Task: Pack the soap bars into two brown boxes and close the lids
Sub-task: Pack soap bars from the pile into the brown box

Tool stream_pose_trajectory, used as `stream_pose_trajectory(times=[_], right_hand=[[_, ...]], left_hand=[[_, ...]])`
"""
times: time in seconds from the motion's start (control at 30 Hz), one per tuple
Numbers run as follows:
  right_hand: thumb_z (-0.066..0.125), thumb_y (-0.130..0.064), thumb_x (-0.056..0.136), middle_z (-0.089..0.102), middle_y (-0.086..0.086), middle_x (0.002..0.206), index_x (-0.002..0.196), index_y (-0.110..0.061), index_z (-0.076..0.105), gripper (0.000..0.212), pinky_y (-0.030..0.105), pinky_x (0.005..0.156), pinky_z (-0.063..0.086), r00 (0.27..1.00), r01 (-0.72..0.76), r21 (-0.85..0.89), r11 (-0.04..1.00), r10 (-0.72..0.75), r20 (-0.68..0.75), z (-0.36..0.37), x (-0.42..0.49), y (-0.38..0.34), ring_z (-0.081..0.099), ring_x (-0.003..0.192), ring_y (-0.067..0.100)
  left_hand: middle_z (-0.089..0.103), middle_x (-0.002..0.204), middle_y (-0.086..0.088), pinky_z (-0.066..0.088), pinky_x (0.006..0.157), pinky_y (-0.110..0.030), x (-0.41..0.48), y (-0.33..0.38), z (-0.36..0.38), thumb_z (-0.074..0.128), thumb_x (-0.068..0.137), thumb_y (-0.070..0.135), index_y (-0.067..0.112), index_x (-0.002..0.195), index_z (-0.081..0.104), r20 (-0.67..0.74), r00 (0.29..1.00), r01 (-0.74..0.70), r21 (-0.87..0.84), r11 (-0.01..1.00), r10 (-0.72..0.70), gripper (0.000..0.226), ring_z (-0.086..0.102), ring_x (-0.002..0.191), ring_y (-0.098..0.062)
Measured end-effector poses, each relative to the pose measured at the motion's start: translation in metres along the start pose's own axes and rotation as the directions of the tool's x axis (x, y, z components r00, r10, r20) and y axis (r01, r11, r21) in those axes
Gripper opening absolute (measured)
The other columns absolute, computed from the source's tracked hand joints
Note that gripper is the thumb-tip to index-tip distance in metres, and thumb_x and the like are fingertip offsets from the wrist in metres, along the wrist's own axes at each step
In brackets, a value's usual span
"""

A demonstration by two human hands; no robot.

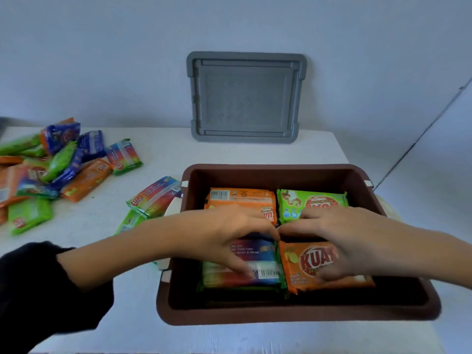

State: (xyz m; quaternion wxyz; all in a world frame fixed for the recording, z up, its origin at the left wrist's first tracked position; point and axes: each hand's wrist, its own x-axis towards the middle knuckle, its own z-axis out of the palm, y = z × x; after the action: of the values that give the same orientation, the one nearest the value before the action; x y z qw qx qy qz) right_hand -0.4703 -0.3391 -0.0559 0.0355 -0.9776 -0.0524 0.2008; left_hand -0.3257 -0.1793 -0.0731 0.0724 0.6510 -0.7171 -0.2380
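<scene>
Right, one white counter (255, 154), one brown box (268, 168) open at its near edge, one grey lid (245, 98) propped against the wall behind. Four glossy soap bars (240, 198) show inside: two orange, one green, one rainbow. Your left hand (229, 236) and right hand (339, 238) press on the near pair, fingers spread.

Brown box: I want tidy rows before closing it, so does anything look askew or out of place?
Inside, nothing stands out: four soap bars lie flat, two by two, in the brown box. Outside, a multicoloured bar lies askew against its left wall, over a green bar, apart from the loose pile.
</scene>
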Motion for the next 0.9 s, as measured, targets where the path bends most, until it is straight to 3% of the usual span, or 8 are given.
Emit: stream_pose_trajectory(times=[0.13,0.23,0.33,0.47,0.6,0.7,0.8,0.9], right_hand=[[0.063,-0.057,0.074,0.034,-0.032,0.097,0.136,-0.053,0.022,0.074,0.017,0.078,0.035,0.990,0.033,0.045,0.998,-0.027,-0.141,-0.028,0.018,-0.004,0.037,0.096,-0.004],[0.065,-0.051,0.075,0.040,-0.030,0.098,0.133,-0.052,0.030,0.068,0.018,0.080,0.042,0.960,0.091,0.101,0.991,-0.060,-0.273,-0.051,0.042,-0.012,0.045,0.095,-0.005],[0.065,-0.044,0.077,0.049,-0.019,0.108,0.133,-0.046,0.036,0.062,0.022,0.084,0.046,0.922,0.162,0.140,0.977,-0.099,-0.375,-0.072,0.076,-0.027,0.050,0.097,0.000],[0.068,-0.041,0.076,0.057,-0.006,0.112,0.133,-0.038,0.043,0.062,0.035,0.087,0.049,0.866,0.237,0.148,0.960,-0.140,-0.481,-0.096,0.135,-0.051,0.056,0.097,0.011],[0.069,-0.035,0.079,0.056,0.001,0.117,0.135,-0.033,0.041,0.063,0.036,0.088,0.047,0.850,0.262,0.132,0.956,-0.164,-0.501,-0.113,0.202,-0.074,0.054,0.097,0.015],[0.068,-0.033,0.080,0.055,0.004,0.121,0.137,-0.031,0.039,0.065,0.031,0.087,0.044,0.860,0.269,0.150,0.951,-0.167,-0.482,-0.117,0.251,-0.089,0.055,0.104,0.018],[0.066,-0.036,0.081,0.054,0.007,0.124,0.140,-0.029,0.036,0.066,0.031,0.083,0.043,0.877,0.231,0.109,0.967,-0.159,-0.453,-0.111,0.303,-0.103,0.052,0.110,0.020],[0.064,-0.042,0.081,0.050,0.013,0.127,0.141,-0.028,0.033,0.069,0.033,0.087,0.043,0.912,0.178,0.062,0.982,-0.141,-0.384,-0.100,0.350,-0.112,0.048,0.115,0.027]], left_hand=[[0.063,0.111,0.009,0.044,0.087,-0.011,-0.027,-0.011,-0.034,0.066,0.082,0.032,0.021,0.119,0.059,-0.285,0.958,0.016,-0.031,0.999,-0.024,0.039,0.055,0.100,0.002],[0.066,0.108,0.009,0.048,0.086,-0.015,-0.059,-0.026,-0.053,0.062,0.083,0.033,0.019,0.115,0.062,-0.445,0.886,0.118,-0.049,0.992,-0.128,0.035,0.059,0.100,0.001],[0.063,0.107,0.014,0.051,0.084,-0.021,-0.099,-0.049,-0.062,0.061,0.082,0.039,0.023,0.114,0.061,-0.588,0.763,0.261,-0.099,0.960,-0.268,0.036,0.059,0.100,0.001],[0.061,0.112,0.007,0.050,0.085,-0.018,-0.154,-0.086,-0.062,0.068,0.082,0.023,0.025,0.114,0.059,-0.698,0.530,0.468,-0.233,0.852,-0.482,0.034,0.059,0.101,-0.004],[0.058,0.123,-0.004,0.044,0.086,-0.023,-0.204,-0.125,-0.052,0.066,0.083,0.020,0.017,0.122,0.056,-0.693,0.266,0.627,-0.404,0.666,-0.670,0.040,0.057,0.109,-0.016],[0.053,0.131,-0.006,0.043,0.095,-0.032,-0.233,-0.161,-0.038,0.065,0.083,0.024,0.017,0.127,0.052,-0.625,0.090,0.687,-0.525,0.503,-0.775,0.046,0.051,0.117,-0.021],[0.043,0.138,-0.011,0.037,0.101,-0.039,-0.251,-0.195,-0.013,0.064,0.082,0.035,0.016,0.133,0.044,-0.511,-0.032,0.772,-0.558,0.304,-0.859,0.058,0.042,0.125,-0.026],[0.028,0.146,-0.013,0.033,0.106,-0.043,-0.253,-0.219,0.019,0.065,0.079,0.046,0.020,0.146,0.020,-0.349,-0.073,0.778,-0.606,0.166,-0.934,0.085,0.030,0.134,-0.031]])
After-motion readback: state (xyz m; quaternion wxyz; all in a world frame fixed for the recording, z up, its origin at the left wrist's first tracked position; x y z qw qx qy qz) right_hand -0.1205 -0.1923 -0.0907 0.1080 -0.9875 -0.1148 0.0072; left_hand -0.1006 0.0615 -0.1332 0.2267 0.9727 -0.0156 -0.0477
